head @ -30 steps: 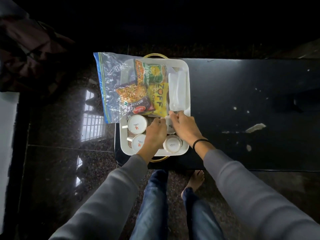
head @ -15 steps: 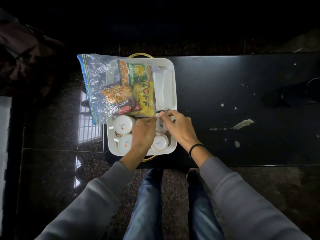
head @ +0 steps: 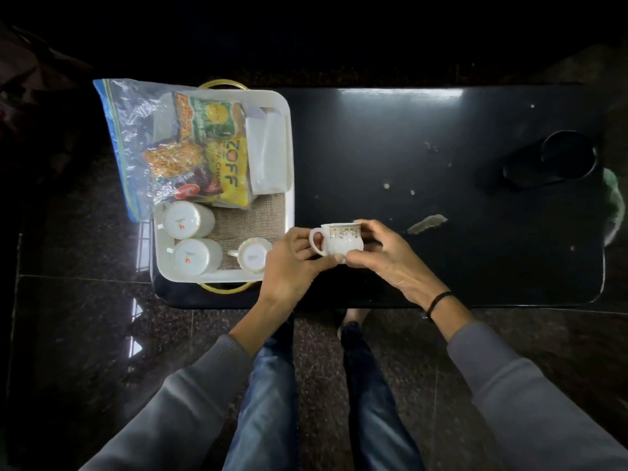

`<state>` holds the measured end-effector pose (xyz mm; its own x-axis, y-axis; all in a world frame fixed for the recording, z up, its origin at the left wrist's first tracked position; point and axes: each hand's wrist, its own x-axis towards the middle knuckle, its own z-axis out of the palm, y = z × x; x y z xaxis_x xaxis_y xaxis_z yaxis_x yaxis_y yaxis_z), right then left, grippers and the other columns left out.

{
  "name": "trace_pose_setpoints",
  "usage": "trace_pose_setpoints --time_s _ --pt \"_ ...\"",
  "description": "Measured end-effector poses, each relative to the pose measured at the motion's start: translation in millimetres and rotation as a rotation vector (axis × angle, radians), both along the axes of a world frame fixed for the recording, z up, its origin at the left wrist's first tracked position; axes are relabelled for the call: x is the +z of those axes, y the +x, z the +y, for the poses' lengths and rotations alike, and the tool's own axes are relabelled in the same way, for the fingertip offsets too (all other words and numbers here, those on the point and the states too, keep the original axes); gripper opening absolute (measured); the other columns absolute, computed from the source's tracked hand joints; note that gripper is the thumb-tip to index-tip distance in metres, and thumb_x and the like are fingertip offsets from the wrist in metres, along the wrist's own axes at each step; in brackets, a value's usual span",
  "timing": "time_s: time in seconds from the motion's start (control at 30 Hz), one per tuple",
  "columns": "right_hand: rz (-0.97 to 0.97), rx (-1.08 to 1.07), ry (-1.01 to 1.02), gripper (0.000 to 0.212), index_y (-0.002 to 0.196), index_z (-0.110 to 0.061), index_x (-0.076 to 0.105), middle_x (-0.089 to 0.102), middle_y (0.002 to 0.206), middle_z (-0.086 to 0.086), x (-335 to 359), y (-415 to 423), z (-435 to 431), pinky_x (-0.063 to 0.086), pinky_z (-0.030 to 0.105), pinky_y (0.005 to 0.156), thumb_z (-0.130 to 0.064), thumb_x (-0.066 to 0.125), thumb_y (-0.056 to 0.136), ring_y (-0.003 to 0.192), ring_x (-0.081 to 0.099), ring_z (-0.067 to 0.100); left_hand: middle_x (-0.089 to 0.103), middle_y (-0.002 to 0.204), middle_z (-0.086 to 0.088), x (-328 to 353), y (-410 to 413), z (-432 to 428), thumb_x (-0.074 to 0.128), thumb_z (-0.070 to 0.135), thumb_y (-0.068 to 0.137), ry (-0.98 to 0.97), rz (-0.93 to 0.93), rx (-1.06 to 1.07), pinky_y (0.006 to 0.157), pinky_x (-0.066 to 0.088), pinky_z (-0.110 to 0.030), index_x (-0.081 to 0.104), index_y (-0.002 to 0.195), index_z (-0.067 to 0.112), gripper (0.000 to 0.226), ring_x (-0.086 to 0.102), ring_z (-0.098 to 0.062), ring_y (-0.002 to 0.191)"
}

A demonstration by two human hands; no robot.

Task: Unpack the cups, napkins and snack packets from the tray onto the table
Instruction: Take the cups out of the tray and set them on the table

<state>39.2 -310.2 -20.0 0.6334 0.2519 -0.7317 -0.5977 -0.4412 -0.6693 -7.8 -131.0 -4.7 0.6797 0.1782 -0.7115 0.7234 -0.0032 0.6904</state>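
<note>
A white tray with gold handles sits at the left end of the black table. Both hands hold a small white patterned cup just right of the tray, low over the table. My left hand grips its handle side. My right hand wraps its right side and base. Three cups lie upside down in the tray: two larger white ones and a small one. A clear zip bag with snack packets and white napkins fill the tray's far half.
A dark round object lies at the table's right end. Pale specks and a scuffed patch mark the tabletop. The zip bag overhangs the tray's left edge. My legs and glossy dark floor are below the table's near edge.
Both hands lifted the small patterned cup out of the tray's right side and carried it right, over the table. It is now upright. The view has shifted right.
</note>
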Motion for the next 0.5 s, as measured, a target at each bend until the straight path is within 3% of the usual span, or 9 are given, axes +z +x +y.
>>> trace_pose_setpoints --time_s 0.1,0.2,0.3,0.4,0.5 --pt "-0.029 0.078 -0.049 0.077 0.138 -0.028 0.051 0.064 0.126 -0.009 -10 -1 -31 0.053 0.034 0.100 -0.016 0.081 0.067 0.116 0.063 0.009 0.079 0.091 0.005 -16 -7 -27 0.088 0.012 0.079 0.039 -0.020 -0.063 0.070 0.055 -0.009 0.069 0.101 0.006 0.029 0.075 0.000 0.083" --pt "-0.102 0.174 -0.112 0.085 0.139 -0.030 0.048 0.057 0.124 -0.013 -21 0 -49 0.046 0.014 0.088 -0.009 0.083 0.065 0.113 0.055 0.004 0.080 0.099 0.005 -34 -14 -46 0.086 0.021 0.082 0.094 -0.013 -0.154 0.077 0.057 -0.011 0.073 0.092 0.007 0.021 0.075 -0.001 0.091" --pt "-0.219 0.292 -0.147 0.082 0.138 -0.023 0.050 0.054 0.130 -0.008 -33 1 -56 0.038 0.008 0.087 -0.002 0.084 0.066 0.119 0.051 0.009 0.080 0.099 0.005 -48 -18 -55 0.087 0.021 0.080 0.127 -0.037 -0.252 0.085 0.059 -0.019 0.075 0.087 0.008 0.018 0.075 -0.003 0.093" --pt "-0.313 0.346 -0.165 0.071 0.129 -0.020 0.054 0.055 0.127 -0.005 -43 3 -62 0.043 0.017 0.092 0.005 0.078 0.067 0.120 0.053 0.015 0.078 0.108 0.014 -57 -21 -59 0.086 0.025 0.081 0.112 -0.068 -0.315 0.092 0.058 -0.018 0.081 0.086 0.018 0.011 0.073 0.001 0.098" --pt "-0.378 0.381 -0.189 0.071 0.122 -0.027 0.052 0.054 0.121 -0.012 -47 6 -64 0.051 0.030 0.091 0.009 0.072 0.064 0.115 0.055 0.015 0.073 0.128 0.006 -64 -22 -61 0.087 0.023 0.080 0.131 -0.108 -0.313 0.092 0.054 -0.012 0.083 0.088 0.017 0.011 0.071 0.005 0.104"
